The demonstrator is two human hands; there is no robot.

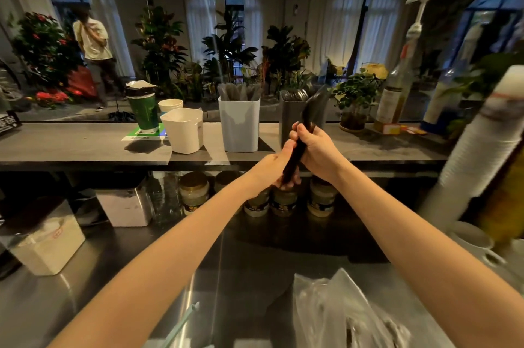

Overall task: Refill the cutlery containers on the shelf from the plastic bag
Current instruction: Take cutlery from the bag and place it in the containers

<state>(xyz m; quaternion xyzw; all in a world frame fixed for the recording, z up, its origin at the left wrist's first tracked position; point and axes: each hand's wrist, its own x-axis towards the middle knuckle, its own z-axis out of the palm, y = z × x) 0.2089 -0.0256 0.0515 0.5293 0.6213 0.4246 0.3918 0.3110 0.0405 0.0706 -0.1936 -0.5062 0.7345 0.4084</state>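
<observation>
Readable text: none; every print is too small or too blurred.
Black sign (8,123), left edge of the frame: white marks, not legible.
Green-and-blue sheet (136,134), on the shelf (71,146) under the green cup (143,112): a square, code-like pattern, no words to make out.
Syrup bottle (392,101), right of centre: pale label, print blurred.
Jars (283,201), under the shelf at centre: dark label bands with gold marks, unreadable.
White container (48,245), lower left: small red stamp, characters unclear.
</observation>
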